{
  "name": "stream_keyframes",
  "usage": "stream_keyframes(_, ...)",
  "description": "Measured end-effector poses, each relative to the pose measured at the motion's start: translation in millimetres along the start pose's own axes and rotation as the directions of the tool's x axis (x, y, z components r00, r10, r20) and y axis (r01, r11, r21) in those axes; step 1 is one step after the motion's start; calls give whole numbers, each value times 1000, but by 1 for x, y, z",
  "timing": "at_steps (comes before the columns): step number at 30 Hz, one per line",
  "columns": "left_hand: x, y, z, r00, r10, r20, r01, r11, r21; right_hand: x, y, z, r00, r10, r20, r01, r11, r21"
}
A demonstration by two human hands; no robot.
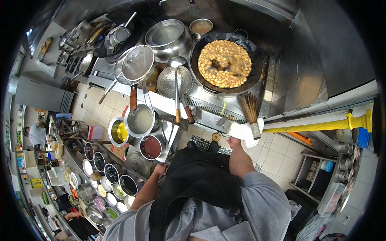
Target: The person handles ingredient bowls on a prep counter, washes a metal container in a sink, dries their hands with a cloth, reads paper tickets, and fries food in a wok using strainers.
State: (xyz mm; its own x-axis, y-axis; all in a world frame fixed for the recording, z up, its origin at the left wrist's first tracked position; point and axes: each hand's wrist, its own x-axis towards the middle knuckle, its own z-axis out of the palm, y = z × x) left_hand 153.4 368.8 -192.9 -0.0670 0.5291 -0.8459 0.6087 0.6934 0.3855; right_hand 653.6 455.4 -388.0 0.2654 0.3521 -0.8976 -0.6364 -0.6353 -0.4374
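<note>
My right hand [234, 143] is at the stove's front edge beside a folded white cloth [250, 138], its fingers curled; whether they grip anything is hidden. A bamboo wok brush [252, 114] lies with its handle over the cloth. Low on the left, my left hand [161, 169] is beside the side counter, close to a round metal lid [137, 164], its fingers curled too, and I cannot see anything in them. In front of me, a large wok [196, 60] holds many light-brown, nut-like pieces [223, 54] in bubbling oil.
A perforated skimmer [167, 83] and a ladle [177, 86] lie left of the wok, with a strainer [137, 64] beyond. Pots of yellow oil [120, 132], cloudy liquid [140, 121] and red sauce [151, 147] stand at left. A yellow pipe [313, 126] runs along the right.
</note>
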Motion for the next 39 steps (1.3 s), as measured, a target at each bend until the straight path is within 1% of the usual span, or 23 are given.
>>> stream_keyframes(3, 2, -3, 1, 1000, 14, 2, -14, 1000, 8, -2, -1, 1, 1000, -13, -4, 13, 1000, 13)
stream_keyframes(5, 12, -17, 2, 1000, 17, 11, -17, 1000, 4, -6, -3, 2, 1000, -6, -6, 6, 1000, 26)
stream_keyframes(6, 23, -33, 2, 978, 210, 5, -208, 964, 166, -9, -4, 3, 1000, 3, -8, -2, 999, 39)
stream_keyframes(7, 26, -37, 2, 919, 393, 31, -381, 867, 322, -11, -6, 3, 1000, 2, -8, -2, 999, 38)
stream_keyframes(8, 29, -41, 2, 919, 393, 31, -381, 867, 322, -14, -7, 4, 1000, 1, -9, -1, 999, 33)
stream_keyframes(9, 29, -39, 3, 957, 291, 11, -284, 924, 257, -13, -7, 5, 1000, -1, -9, 1, 1000, 29)
stream_keyframes(11, 28, -36, 2, 983, 186, 1, -182, 965, 189, -13, -7, 6, 1000, -1, -12, 1, 1000, 31)
stream_keyframes(13, 26, -35, 1, 961, 274, 47, -276, 922, 270, -18, -9, 7, 1000, -1, -16, 2, 1000, 31)
stream_keyframes(14, 26, -34, 2, 960, 274, 47, -277, 922, 270, -20, -11, 7, 1000, -6, -8, 6, 1000, 31)
stream_keyframes(15, 24, -30, 4, 993, 118, 12, -119, 990, 75, -21, -12, 7, 1000, -10, 0, 10, 999, 30)
stream_keyframes(16, 22, -26, 4, 999, -45, 8, 45, 991, -126, -22, -12, 8, 1000, -10, 1, 10, 999, 30)
stream_keyframes(19, 18, -20, 3, 999, -45, 2, 45, 994, -99, -15, -8, 6, 1000, -4, -12, 5, 1000, 9)
stream_keyframes(23, 13, -15, 3, 999, -29, -15, 28, 996, -84, -1, -1, 1, 1000, 8, 10, -8, 1000, 9)
stream_keyframes(25, 13, -14, 4, 999, -46, -11, 44, 991, -128, -2, 0, 0, 1000, 18, 13, -18, 1000, 8)
stream_keyframes(27, 14, -14, 4, 999, -41, -10, 39, 992, -121, -4, -3, 0, 999, 13, 37, -13, 1000, 5)
stream_keyframes(30, 14, -13, 3, 999, -42, -8, 41, 994, -97, -10, -6, 3, 1000, 3, 10, -3, 1000, 10)
stream_keyframes(32, 27, -28, 3, 999, -48, -6, 47, 996, -79, -7, -4, 3, 1000, 6, 7, -6, 1000, 4)
stream_keyframes(33, 49, -56, 3, 996, 90, 8, -90, 993, 74, -7, -4, 3, 1000, 9, 5, -9, 1000, -2)
stream_keyframes(34, 61, -70, 3, 974, 222, 42, -226, 949, 221, -11, -6, 3, 1000, 8, 5, -8, 1000, -2)
stream_keyframes(35, 59, -65, 3, 974, 223, 42, -227, 949, 220, -16, -8, 4, 1000, 5, 14, -5, 1000, 0)
stream_keyframes(37, 51, -51, 3, 998, -1, 55, -6, 992, 127, -17, -8, 5, 1000, 2, 24, -2, 1000, 3)
stream_keyframes(38, 50, -48, 3, 998, -1, 56, -6, 992, 127, -17, -8, 6, 1000, 5, 12, -5, 1000, 8)
stream_keyframes(39, 52, -51, 2, 995, 75, 62, -85, 977, 193, -17, -8, 6, 1000, 8, 1, -8, 1000, 13)
